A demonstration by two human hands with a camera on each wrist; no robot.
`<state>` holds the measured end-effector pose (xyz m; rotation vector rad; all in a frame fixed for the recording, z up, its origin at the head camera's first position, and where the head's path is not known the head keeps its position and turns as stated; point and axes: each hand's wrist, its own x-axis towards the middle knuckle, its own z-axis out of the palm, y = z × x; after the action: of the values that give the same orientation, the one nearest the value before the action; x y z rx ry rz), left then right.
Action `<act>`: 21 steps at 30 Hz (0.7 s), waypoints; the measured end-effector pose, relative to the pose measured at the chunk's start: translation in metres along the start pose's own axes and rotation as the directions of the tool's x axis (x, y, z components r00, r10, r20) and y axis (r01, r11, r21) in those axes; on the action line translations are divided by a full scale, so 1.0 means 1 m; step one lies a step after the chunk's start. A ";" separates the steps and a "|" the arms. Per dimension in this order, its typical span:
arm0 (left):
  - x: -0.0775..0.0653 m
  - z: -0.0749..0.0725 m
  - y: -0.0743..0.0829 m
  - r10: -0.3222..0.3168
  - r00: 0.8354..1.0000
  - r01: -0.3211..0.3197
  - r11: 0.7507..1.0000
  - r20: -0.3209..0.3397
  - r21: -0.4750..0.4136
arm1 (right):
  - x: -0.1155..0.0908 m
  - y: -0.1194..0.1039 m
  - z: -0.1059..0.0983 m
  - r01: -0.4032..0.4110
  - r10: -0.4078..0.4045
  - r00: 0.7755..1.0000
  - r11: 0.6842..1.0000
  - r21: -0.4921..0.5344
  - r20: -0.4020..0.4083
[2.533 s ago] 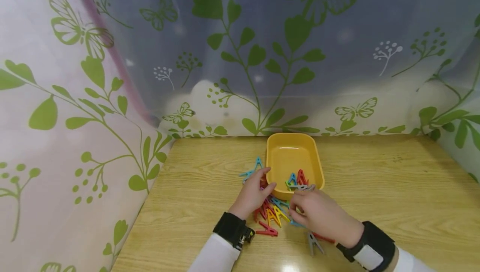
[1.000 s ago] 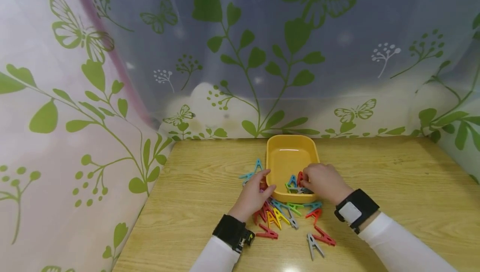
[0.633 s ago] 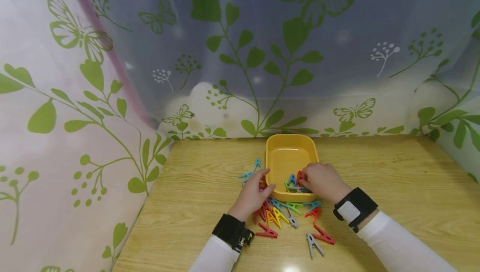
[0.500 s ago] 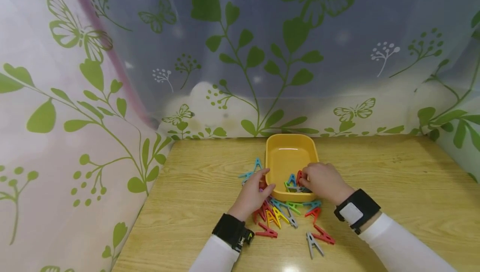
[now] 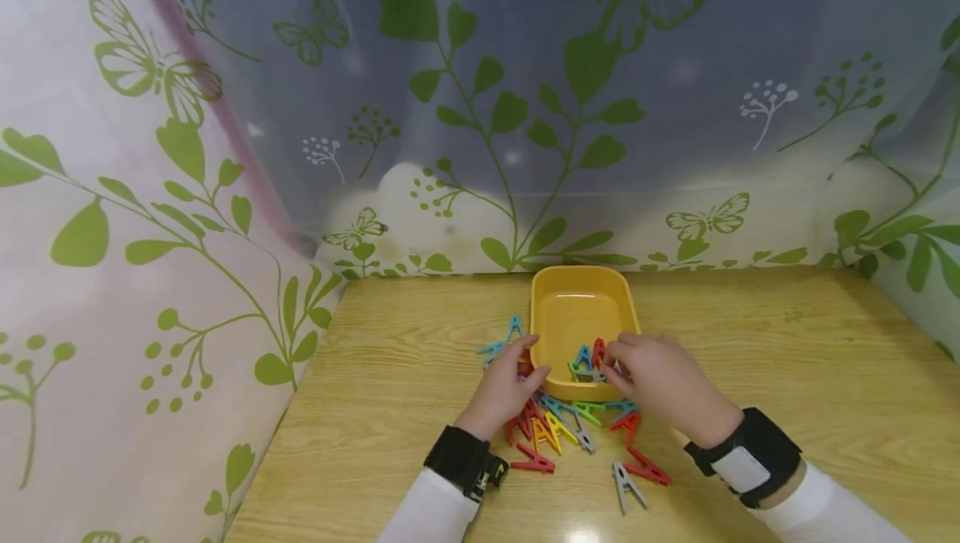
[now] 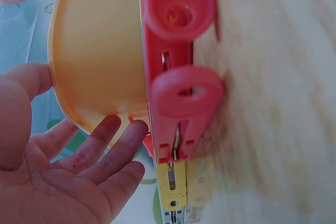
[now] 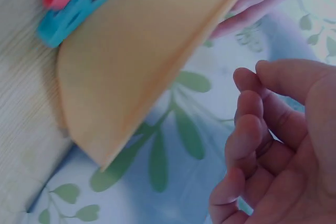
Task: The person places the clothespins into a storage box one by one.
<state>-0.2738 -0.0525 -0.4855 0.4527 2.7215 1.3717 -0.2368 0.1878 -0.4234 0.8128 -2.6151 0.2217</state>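
A yellow plastic tub (image 5: 577,322) stands on the table in the head view. Inside it, at the front, lie a blue clothespin (image 5: 582,356), a red clothespin (image 5: 597,352) and a grey clothespin (image 5: 589,376). My left hand (image 5: 501,389) rests against the tub's left front corner. Its thumb touches the rim and its other fingers lie along the outer wall in the left wrist view. My right hand (image 5: 663,376) is over the tub's right front corner, thumb and index tips close together. Nothing shows between those tips in the right wrist view.
Several clothespins lie in a heap before the tub, among them a yellow clothespin (image 5: 561,428) and a green clothespin (image 5: 588,411). Nearer me lie a grey clothespin (image 5: 627,486) and a red clothespin (image 5: 534,460). A patterned curtain (image 5: 450,110) stands behind the table (image 5: 750,343).
My right hand moved from over the heap into the tub's right front part, and now has drawn back a little towards me. The left hand has stayed at the tub.
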 end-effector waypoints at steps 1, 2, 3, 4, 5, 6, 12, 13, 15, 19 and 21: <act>0.000 0.000 0.000 0.001 1.000 -0.001 1.000 -0.002 0.002 | -0.003 -0.003 -0.002 0.020 -0.020 1.000 1.000 0.002 -0.004; 0.000 0.000 0.000 0.002 1.000 -0.002 1.000 -0.001 0.000 | -0.005 -0.006 -0.003 0.039 -0.039 0.999 0.999 0.006 -0.006; 0.000 0.000 0.000 0.002 1.000 -0.002 1.000 -0.001 -0.003 | -0.007 -0.009 -0.004 0.057 -0.057 0.998 0.998 0.013 -0.001; 0.000 -0.001 -0.001 0.001 1.000 -0.001 1.000 0.000 -0.007 | -0.010 -0.011 -0.004 0.071 -0.071 0.997 0.997 0.024 0.011; -0.001 -0.001 -0.001 0.001 1.000 -0.001 1.000 0.001 -0.012 | -0.012 -0.013 -0.004 0.082 -0.083 0.996 0.996 0.037 0.028; -0.001 -0.001 -0.001 0.002 1.000 -0.002 1.000 0.001 -0.015 | -0.014 -0.015 -0.003 0.085 -0.087 0.995 0.995 0.050 0.053; -0.002 -0.002 -0.001 0.001 1.000 -0.001 1.000 0.002 -0.022 | -0.028 -0.018 0.003 0.050 -0.068 0.974 0.995 0.084 0.216; -0.002 -0.002 -0.001 0.002 1.000 -0.002 1.000 0.003 -0.020 | -0.030 -0.018 0.004 0.041 -0.060 0.970 0.996 0.084 0.236; -0.001 -0.001 -0.001 0.001 1.000 -0.001 1.000 0.007 -0.023 | -0.035 -0.017 0.006 0.018 -0.042 0.963 0.996 0.093 0.266; 0.000 0.000 -0.001 -0.004 1.000 0.005 1.000 0.010 -0.020 | -0.043 -0.016 0.009 -0.009 -0.020 0.955 0.995 0.095 0.297; 0.000 0.000 -0.001 -0.010 1.000 0.010 1.000 0.011 -0.021 | -0.048 -0.016 0.011 -0.009 -0.021 0.953 0.995 0.096 0.303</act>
<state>-0.2743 -0.0533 -0.4863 0.4430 2.6947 1.3900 -0.1948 0.1963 -0.4528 0.9547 -2.9072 0.2388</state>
